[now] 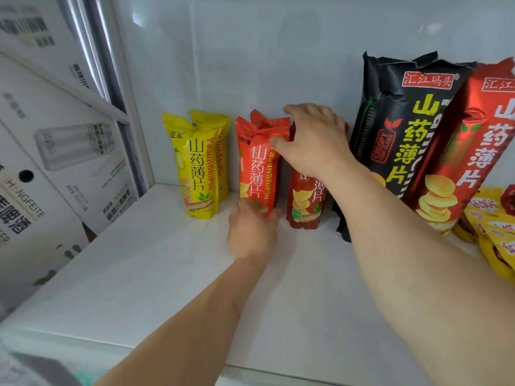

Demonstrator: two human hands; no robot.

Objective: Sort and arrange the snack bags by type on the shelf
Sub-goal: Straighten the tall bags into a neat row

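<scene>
1. The shelf (167, 274) is a plain white board with a glossy white back wall (223, 51); a metal upright stands at the left corner.
2. At far left, outside the shelf, lean white cardboard boxes (55, 162) printed with grey bottle pictures and Chinese characters; "HENGFEITE" can be read on one.
3. Two yellow bags (199, 168) stand upright at the back, one behind the other, marked "山药薄片" and "YaJunShiPin".
4. Just beside them, two orange-red bags (257, 162) stand with the same wording plus "CRISPY".
5. The left hand (250, 232) has its fingers against the base of the front orange-red bag; whether it grips cannot be told.
6. The right hand (312, 137) rests fingers apart on the tops, thumb touching the orange-red bag.
7. A dark red bag (303, 201) stands under that hand.
8. A tall black bag (395, 129) and a tall red bag (468, 151) lean right, labelled "汇江码头" and "山药薄片".
9. Yellow packets (496, 240) lie at the far right.
</scene>
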